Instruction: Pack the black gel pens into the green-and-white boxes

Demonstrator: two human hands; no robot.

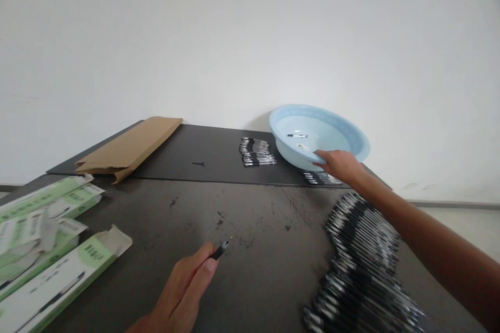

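Low in the middle of the head view, my left hand (pixel 187 286) is closed around a black pen (pixel 220 251), its bare tip pointing up and to the right. My right hand (pixel 339 164) reaches to the back right and grips the near rim of a light blue basin (pixel 297 155), which sits tilted. Inside the basin lie a pen (pixel 297 136) and a small pale scrap. Part of a pen pile (pixel 322 178) shows under the basin's near edge. Left of the basin is a small stack of pens (pixel 258 152).
Large heaps of pens (pixel 367 239) cover the right side beneath my right forearm. Opened green and white pen boxes (pixel 70 276) pile up at left. Behind them lies a brown cardboard piece (pixel 133 143). A small black pen cap (pixel 198 164) rests on the dark table (pixel 250 208).
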